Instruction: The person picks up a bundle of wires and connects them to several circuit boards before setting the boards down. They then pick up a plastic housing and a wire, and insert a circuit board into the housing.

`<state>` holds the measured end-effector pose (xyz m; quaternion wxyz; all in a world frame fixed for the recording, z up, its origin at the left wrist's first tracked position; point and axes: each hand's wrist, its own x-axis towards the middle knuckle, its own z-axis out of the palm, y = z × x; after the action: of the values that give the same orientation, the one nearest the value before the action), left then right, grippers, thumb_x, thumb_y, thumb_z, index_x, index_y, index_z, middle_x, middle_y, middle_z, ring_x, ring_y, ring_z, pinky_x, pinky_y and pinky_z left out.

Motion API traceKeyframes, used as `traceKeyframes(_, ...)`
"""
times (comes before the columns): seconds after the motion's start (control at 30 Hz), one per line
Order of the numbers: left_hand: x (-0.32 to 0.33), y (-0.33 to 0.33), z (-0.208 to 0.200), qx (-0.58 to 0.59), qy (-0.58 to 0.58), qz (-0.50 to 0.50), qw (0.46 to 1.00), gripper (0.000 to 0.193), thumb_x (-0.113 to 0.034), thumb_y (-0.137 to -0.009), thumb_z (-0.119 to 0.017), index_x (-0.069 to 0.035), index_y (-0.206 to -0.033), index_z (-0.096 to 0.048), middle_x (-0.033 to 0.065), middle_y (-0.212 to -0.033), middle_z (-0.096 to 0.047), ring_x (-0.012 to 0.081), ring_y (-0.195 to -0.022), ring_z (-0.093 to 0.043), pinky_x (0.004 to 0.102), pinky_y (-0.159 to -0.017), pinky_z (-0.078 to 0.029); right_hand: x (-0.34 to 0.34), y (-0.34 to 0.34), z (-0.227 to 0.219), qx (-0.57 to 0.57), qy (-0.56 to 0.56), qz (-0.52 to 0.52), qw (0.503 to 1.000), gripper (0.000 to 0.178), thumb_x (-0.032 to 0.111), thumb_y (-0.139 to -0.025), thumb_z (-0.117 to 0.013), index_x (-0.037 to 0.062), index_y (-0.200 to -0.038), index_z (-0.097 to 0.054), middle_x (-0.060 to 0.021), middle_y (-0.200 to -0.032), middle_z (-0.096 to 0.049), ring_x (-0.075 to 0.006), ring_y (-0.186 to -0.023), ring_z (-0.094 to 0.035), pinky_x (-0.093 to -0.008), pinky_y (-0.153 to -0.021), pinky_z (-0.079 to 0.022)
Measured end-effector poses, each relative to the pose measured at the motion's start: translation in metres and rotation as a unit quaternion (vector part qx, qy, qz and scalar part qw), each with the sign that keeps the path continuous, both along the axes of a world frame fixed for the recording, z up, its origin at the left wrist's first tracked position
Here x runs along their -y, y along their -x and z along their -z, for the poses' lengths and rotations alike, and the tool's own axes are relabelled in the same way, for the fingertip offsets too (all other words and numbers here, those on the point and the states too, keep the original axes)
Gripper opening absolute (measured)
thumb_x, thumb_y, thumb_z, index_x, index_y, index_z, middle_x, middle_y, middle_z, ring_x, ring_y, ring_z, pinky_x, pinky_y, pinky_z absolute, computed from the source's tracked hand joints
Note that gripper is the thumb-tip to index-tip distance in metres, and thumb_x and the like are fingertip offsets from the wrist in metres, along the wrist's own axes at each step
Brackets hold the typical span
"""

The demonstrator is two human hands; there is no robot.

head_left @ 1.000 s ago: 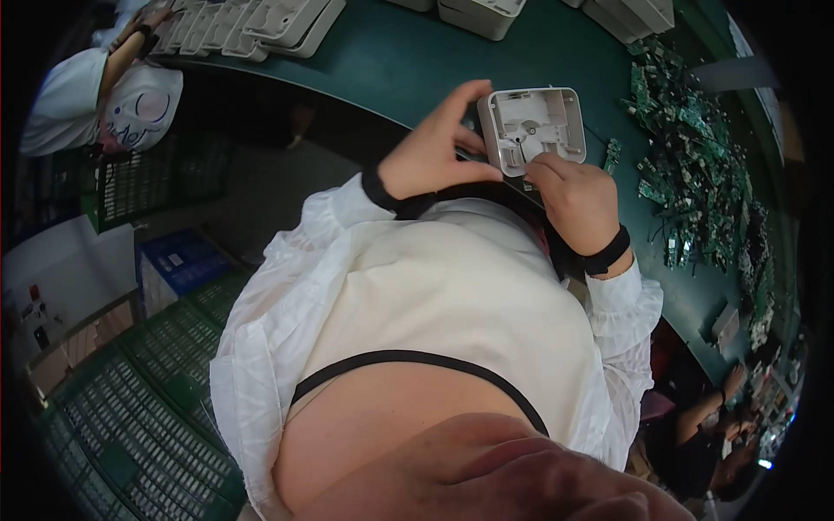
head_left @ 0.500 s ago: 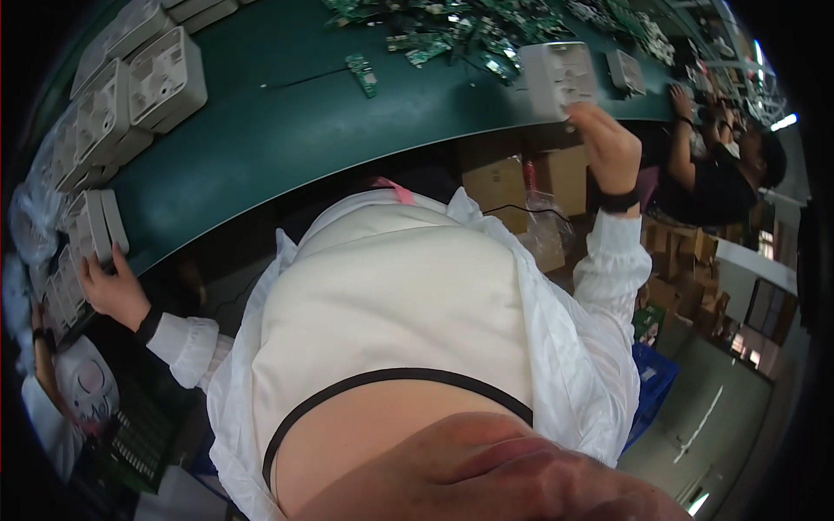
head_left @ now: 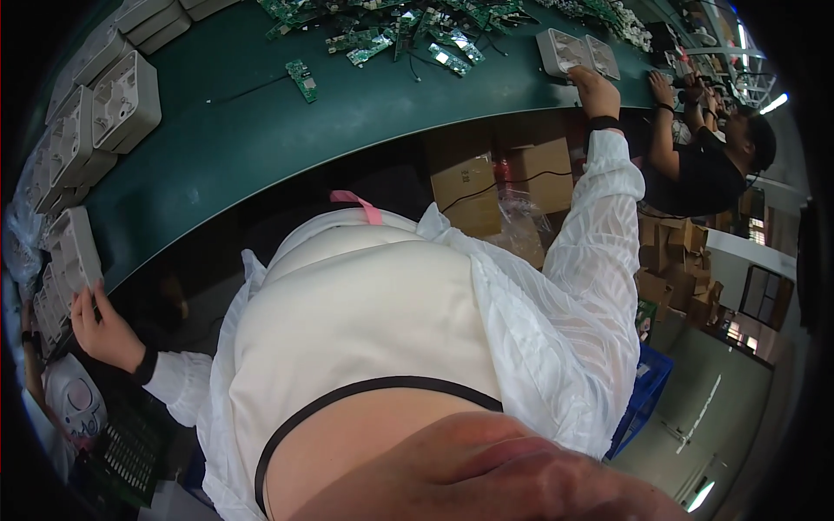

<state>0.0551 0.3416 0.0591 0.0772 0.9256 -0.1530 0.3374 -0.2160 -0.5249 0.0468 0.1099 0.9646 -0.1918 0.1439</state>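
Out at the right, my right hand (head_left: 596, 94) pinches the near edge of a white plastic housing (head_left: 563, 54), an open box shape with moulded ribs inside. It lies on the green table against a second white housing (head_left: 601, 57). At the far left, my left hand (head_left: 106, 332) has its thumb and fingers at the near end of another white housing (head_left: 73, 245). That one stands at the table's edge, beside a row of similar housings (head_left: 52, 300). The fingertips are partly hidden against it.
Stacked white housings (head_left: 126, 102) stand at the table's left end, near clear plastic bags (head_left: 22, 227). A heap of green circuit boards (head_left: 382, 43) covers the far middle; a single board (head_left: 301, 80) with a black cable lies apart. Cardboard boxes (head_left: 465, 187) sit underneath. A co-worker (head_left: 704, 165) works at right.
My right hand has moved farther out and lowered its housing from above the table edge to beside the other one. My left hand stays at its housing. The whole view has shifted somewhat.
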Motion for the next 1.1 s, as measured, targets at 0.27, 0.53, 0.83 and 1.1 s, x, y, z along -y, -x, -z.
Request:
traceKeyframes(0.27, 0.118, 0.074, -0.012, -0.087, -0.018, 0.094, 0.992, 0.015, -0.01, -0.086, -0.081, -0.005, -0.1, -0.077, 0.0077, -0.104, -0.073, 0.0278, -0.115, -0.068, 0.0465, -0.111, -0.04, 0.061, 0.013, -0.004, -0.077, 0.007, 0.039, 0.996, 0.023, 0.027, -0.1, -0.057, 0.0208, -0.115, -0.073, -0.007, -0.116, -0.074, -0.0345, -0.102, -0.071, -0.0447, -0.082, -0.056)
traceKeyframes(0.53, 0.169, 0.08, -0.012, -0.123, 0.06, 0.235, 0.962, 0.017, -0.009, -0.079, -0.085, -0.007, -0.094, -0.077, 0.0039, -0.098, -0.071, 0.0259, -0.113, -0.068, 0.0535, -0.114, -0.035, 0.101, 0.015, -0.008, -0.021, 0.035, 0.126, 0.991, 0.031, 0.023, -0.1, -0.057, 0.0168, -0.128, -0.068, -0.0104, -0.134, -0.066, -0.0401, -0.11, -0.067, -0.0492, -0.088, -0.055)
traceKeyframes(0.83, 0.126, 0.062, -0.024, -0.132, 0.057, 0.272, 0.951, 0.016, -0.009, -0.077, -0.085, -0.008, -0.09, -0.077, 0.0015, -0.092, -0.07, 0.024, -0.109, -0.068, 0.0543, -0.114, -0.033, -0.3, -0.2, -0.065, 0.106, -0.151, -0.307, 0.934, 0.019, 0.009, -0.093, -0.072, 0.006, -0.111, -0.071, -0.0105, -0.109, -0.07, -0.032, -0.094, -0.07, -0.0352, -0.079, -0.057)
traceKeyframes(1.1, 0.111, 0.059, -0.017, -0.124, 0.069, 0.263, 0.954, 0.016, -0.01, -0.076, -0.086, -0.009, -0.09, -0.078, 0.0013, -0.091, -0.07, 0.0235, -0.108, -0.068, 0.0552, -0.114, -0.033, -0.473, -0.342, -0.025, -0.101, -0.234, -0.356, 0.899, 0.033, 0.022, -0.086, -0.079, 0.0061, -0.115, -0.073, -0.0154, -0.111, -0.072, -0.0317, -0.099, -0.071, -0.0411, -0.085, -0.057)
